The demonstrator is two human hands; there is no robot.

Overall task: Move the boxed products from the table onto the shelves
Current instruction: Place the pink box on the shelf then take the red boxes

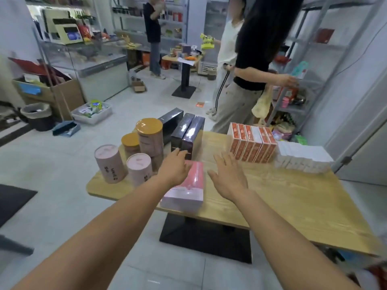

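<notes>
So, the pink box (186, 185) is laid flat near the front edge of the wooden table (293, 201), and everything else gets placed off that. The left hand (174, 167) is held over the pink box's far left corner, fingers stretched out and loose, nothing gripped. Whether the box is actually touched can't be told. The right hand (228, 174) is spread wide just to the right of the pink box, palm down above the tabletop, nothing held there either. Right behind the pink box, dark boxes (188, 132) are grouped side by side. Behind it and off to the right, a row of red-and-white boxes (251, 145) is lined up, and further right again a batch of white boxes (303, 158) is packed together. To the left of the pink box, pink tubes (110, 164) and orange-lidded cans (149, 137) are clustered. Well beyond the pink box on the right, metal shelves (314, 44) can be seen, with a person in a black top (261, 38) stood in front.
</notes>
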